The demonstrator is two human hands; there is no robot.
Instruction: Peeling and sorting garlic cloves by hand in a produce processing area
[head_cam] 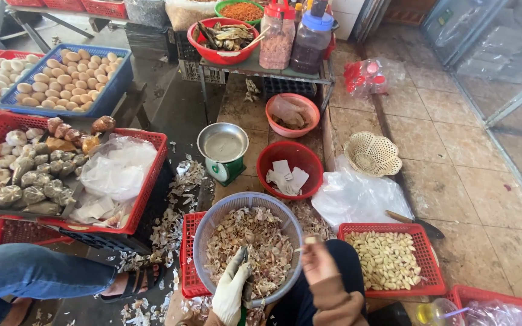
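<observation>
From the head camera I see my gloved left hand (231, 293) closed around a small knife (244, 261) over the grey-blue basket (206, 226) of garlic skins. My bare right hand (318, 262) pinches a garlic clove (310, 240) just beside that basket's rim. A red tray (433, 259) of peeled cloves sits to the right.

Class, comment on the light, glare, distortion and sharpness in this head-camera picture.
Head view: even daylight with soft shadows; pale glare on the tiled floor at right; wide-angle bending at the edges; the gloved left hand and bare right hand over the grey basket look slightly soft.
</observation>
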